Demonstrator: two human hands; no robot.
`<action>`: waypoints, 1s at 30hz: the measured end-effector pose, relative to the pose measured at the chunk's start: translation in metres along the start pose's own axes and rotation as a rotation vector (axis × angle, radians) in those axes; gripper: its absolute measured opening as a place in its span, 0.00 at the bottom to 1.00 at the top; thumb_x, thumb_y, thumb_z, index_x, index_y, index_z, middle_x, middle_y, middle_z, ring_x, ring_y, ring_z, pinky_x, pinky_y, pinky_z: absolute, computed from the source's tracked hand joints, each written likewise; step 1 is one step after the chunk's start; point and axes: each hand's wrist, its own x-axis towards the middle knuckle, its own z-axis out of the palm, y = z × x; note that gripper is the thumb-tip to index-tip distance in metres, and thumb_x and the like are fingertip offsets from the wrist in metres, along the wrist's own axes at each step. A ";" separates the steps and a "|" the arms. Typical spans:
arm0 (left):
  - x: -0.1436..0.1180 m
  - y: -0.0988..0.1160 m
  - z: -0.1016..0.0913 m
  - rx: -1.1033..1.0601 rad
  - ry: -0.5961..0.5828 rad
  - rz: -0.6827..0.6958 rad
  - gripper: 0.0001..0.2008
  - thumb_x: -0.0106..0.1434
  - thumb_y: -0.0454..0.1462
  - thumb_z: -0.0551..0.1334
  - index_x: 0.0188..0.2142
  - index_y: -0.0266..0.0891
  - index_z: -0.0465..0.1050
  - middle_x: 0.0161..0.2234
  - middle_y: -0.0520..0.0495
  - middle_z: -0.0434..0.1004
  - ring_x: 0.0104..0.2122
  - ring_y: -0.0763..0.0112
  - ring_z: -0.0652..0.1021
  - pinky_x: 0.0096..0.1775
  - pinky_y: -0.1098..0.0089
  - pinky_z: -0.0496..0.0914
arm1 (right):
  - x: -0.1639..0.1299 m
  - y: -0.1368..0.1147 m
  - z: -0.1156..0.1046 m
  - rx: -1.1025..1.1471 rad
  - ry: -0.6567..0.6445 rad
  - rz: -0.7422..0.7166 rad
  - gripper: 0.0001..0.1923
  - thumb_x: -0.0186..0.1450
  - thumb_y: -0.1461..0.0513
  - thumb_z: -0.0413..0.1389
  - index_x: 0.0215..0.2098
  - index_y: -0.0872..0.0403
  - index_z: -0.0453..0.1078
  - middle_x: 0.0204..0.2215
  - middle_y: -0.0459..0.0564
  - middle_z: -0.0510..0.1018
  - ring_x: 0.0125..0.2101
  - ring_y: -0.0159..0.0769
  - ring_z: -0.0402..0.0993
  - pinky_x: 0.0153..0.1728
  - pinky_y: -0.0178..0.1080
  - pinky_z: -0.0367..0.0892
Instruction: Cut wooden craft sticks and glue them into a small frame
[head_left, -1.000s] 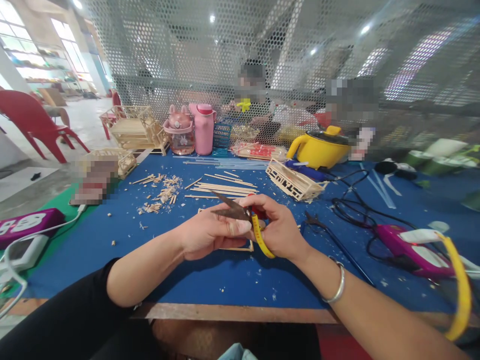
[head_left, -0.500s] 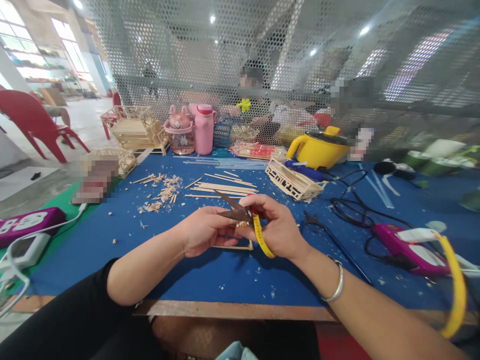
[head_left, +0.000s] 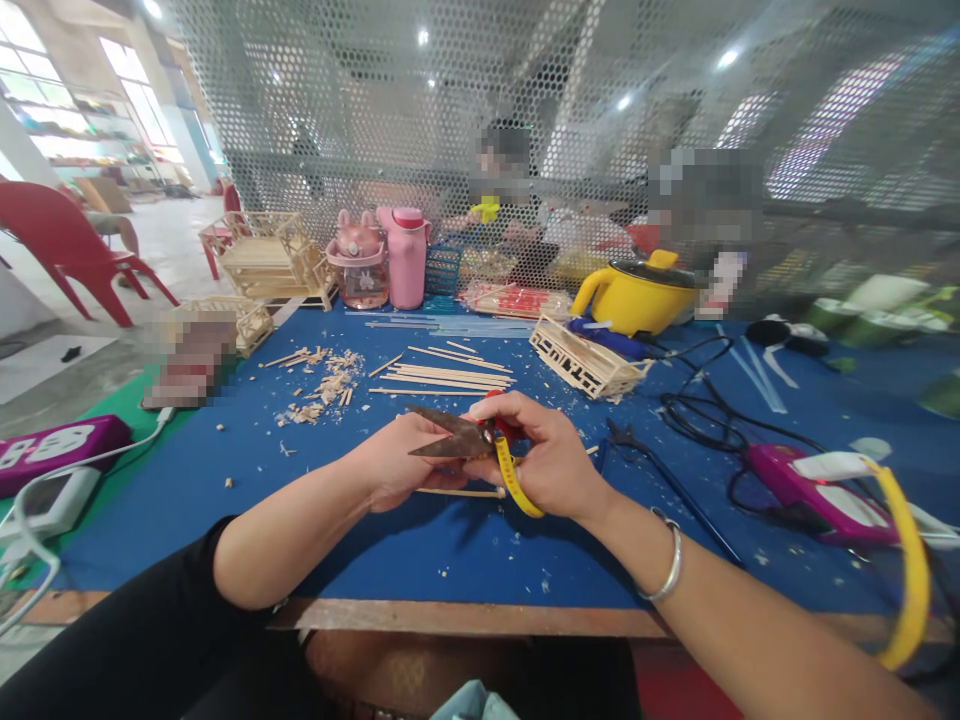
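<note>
My right hand (head_left: 561,462) is closed on a pair of scissors (head_left: 456,440) with red handles and dark, worn blades. The blades point left and stand slightly apart. From the same hand hangs a curved strip of yellow measuring tape (head_left: 517,492). My left hand (head_left: 394,458) is closed just behind the blades, its fingertips partly hidden by them. Below its fingers a thin wooden stick (head_left: 463,492) sticks out to the right, with a small joint at its end. Both hands are close together above the blue table mat (head_left: 390,570).
Several loose wooden sticks (head_left: 450,376) and a pile of wood scraps (head_left: 330,385) lie ahead. Behind are a small wooden lattice piece (head_left: 589,360), a yellow pot (head_left: 641,297) and a pink flask (head_left: 407,258). To the right lie pliers (head_left: 630,440), black cables and a purple power strip (head_left: 821,495).
The scissors have swung left and down across my left fingers. The wooden piece below has tilted, so its corner shows less. My hands remain close together.
</note>
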 end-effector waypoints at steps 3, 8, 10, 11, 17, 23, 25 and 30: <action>0.000 0.000 -0.001 0.008 0.009 -0.007 0.14 0.44 0.40 0.70 0.32 0.38 0.76 0.35 0.47 0.77 0.33 0.71 0.74 0.40 0.66 0.68 | 0.000 -0.001 0.000 -0.006 0.009 -0.018 0.18 0.49 0.62 0.66 0.38 0.51 0.70 0.37 0.48 0.76 0.38 0.35 0.74 0.42 0.39 0.70; -0.001 -0.001 -0.002 0.022 -0.038 0.015 0.13 0.49 0.39 0.67 0.36 0.40 0.76 0.40 0.47 0.77 0.35 0.70 0.75 0.38 0.67 0.68 | 0.000 -0.001 0.000 -0.009 0.010 -0.047 0.18 0.49 0.63 0.66 0.38 0.51 0.70 0.36 0.47 0.76 0.36 0.34 0.74 0.41 0.39 0.70; -0.001 -0.001 -0.001 0.009 -0.027 0.030 0.13 0.49 0.39 0.68 0.35 0.40 0.76 0.38 0.48 0.77 0.34 0.72 0.75 0.38 0.67 0.68 | 0.000 0.000 0.001 -0.011 0.008 -0.034 0.18 0.49 0.62 0.66 0.38 0.51 0.70 0.36 0.47 0.76 0.36 0.34 0.74 0.41 0.39 0.70; -0.001 -0.001 0.000 -0.002 -0.010 0.043 0.12 0.48 0.39 0.69 0.34 0.39 0.77 0.36 0.48 0.77 0.32 0.73 0.74 0.38 0.68 0.68 | 0.000 0.000 0.001 -0.002 0.004 -0.022 0.18 0.49 0.62 0.67 0.38 0.51 0.70 0.37 0.48 0.76 0.36 0.34 0.74 0.40 0.39 0.70; 0.001 0.009 0.001 -0.136 0.120 0.062 0.13 0.46 0.42 0.71 0.27 0.34 0.75 0.28 0.48 0.76 0.30 0.73 0.75 0.39 0.69 0.68 | 0.004 0.001 -0.007 0.208 0.099 0.091 0.21 0.51 0.60 0.65 0.41 0.49 0.65 0.37 0.46 0.76 0.32 0.31 0.73 0.34 0.36 0.69; 0.002 0.012 -0.002 -0.232 0.166 0.111 0.10 0.53 0.42 0.67 0.32 0.37 0.77 0.37 0.47 0.78 0.36 0.73 0.75 0.39 0.72 0.67 | 0.009 0.003 -0.012 0.212 0.285 0.199 0.16 0.53 0.60 0.62 0.38 0.50 0.64 0.27 0.43 0.74 0.28 0.30 0.72 0.31 0.35 0.68; 0.001 0.011 -0.001 -0.218 0.163 0.132 0.11 0.54 0.43 0.66 0.34 0.38 0.77 0.41 0.46 0.78 0.40 0.72 0.74 0.39 0.73 0.66 | 0.008 0.001 -0.009 0.187 0.252 0.245 0.16 0.52 0.61 0.63 0.37 0.50 0.64 0.23 0.41 0.72 0.24 0.29 0.70 0.27 0.34 0.67; 0.000 0.008 0.002 -0.231 0.152 0.174 0.13 0.53 0.43 0.67 0.35 0.38 0.77 0.40 0.46 0.78 0.39 0.71 0.74 0.40 0.72 0.66 | 0.007 -0.005 0.000 0.212 0.159 0.288 0.17 0.50 0.62 0.63 0.36 0.52 0.65 0.22 0.40 0.71 0.23 0.28 0.70 0.26 0.32 0.67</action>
